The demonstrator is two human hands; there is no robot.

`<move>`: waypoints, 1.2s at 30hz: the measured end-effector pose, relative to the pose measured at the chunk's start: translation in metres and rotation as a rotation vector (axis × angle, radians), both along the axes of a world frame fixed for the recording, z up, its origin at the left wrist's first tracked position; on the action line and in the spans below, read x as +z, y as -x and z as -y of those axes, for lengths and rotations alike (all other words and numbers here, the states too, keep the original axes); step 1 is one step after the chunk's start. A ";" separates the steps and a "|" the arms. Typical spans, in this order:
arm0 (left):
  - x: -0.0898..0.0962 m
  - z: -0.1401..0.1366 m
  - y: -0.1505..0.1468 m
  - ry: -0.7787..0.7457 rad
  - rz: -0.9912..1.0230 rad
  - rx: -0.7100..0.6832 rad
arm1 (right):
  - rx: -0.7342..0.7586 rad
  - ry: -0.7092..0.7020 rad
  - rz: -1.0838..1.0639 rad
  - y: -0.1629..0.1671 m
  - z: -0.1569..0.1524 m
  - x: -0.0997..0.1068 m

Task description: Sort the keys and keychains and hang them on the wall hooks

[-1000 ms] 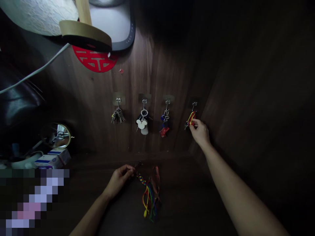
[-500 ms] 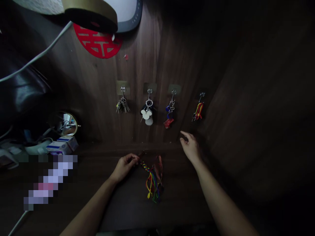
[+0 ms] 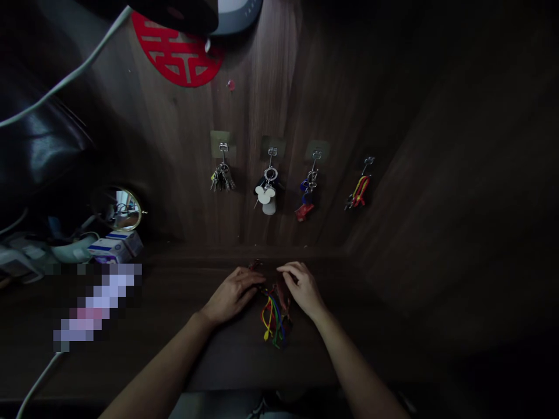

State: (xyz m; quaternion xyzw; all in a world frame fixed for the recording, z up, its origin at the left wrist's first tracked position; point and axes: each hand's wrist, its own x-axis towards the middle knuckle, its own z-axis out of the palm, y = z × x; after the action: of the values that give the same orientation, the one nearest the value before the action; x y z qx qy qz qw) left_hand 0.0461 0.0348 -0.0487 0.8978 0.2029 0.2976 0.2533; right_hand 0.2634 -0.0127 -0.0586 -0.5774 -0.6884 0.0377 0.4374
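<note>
On the dark wooden surface lies a braided multicoloured cord [image 3: 271, 317] with loose yellow, green, blue and red ends. My left hand [image 3: 233, 295] is closed over its upper braided part, the fingers hiding some of it. A small dark reddish piece [image 3: 255, 265] shows just beyond those fingertips. To the right of the cord lies a reddish-brown strap [image 3: 283, 295]. My right hand [image 3: 303, 289] is at the strap's top end, thumb and fingertips closed together there; the contact itself is dim.
Keys [image 3: 223, 177], a keyring with a white mouse-head charm [image 3: 265, 195], a blue-and-red key bunch [image 3: 305, 201] and keys with a red-yellow cord [image 3: 360, 192] hang from wall hooks. Left are a round mirror [image 3: 124, 209], small boxes [image 3: 111, 249] and a white cable [image 3: 78, 70].
My right hand has moved left and down from below the hooks to the strap. My left hand has shifted right, its fingers now farther over the cord. The view has tilted slightly.
</note>
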 end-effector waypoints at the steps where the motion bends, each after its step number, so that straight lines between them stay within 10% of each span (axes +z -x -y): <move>1: 0.000 0.001 -0.001 -0.019 -0.019 -0.022 | 0.047 0.006 0.031 0.002 0.001 0.001; 17: -0.008 -0.003 -0.001 -0.117 -0.162 0.269 | 0.122 0.107 0.272 0.003 0.007 -0.005; 23: -0.008 -0.005 0.000 -0.145 -0.187 0.451 | 0.102 0.041 -0.120 0.010 0.005 0.002; 36: 0.002 0.011 -0.020 0.122 0.119 0.141 | 0.365 0.266 -0.942 0.025 -0.001 0.007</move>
State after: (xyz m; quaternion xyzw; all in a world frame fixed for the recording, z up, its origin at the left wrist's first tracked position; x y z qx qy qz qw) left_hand 0.0666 0.0238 -0.0470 0.8450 0.2677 0.3546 0.2977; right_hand 0.2379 -0.0114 -0.0516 -0.4192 -0.4957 0.4560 0.6088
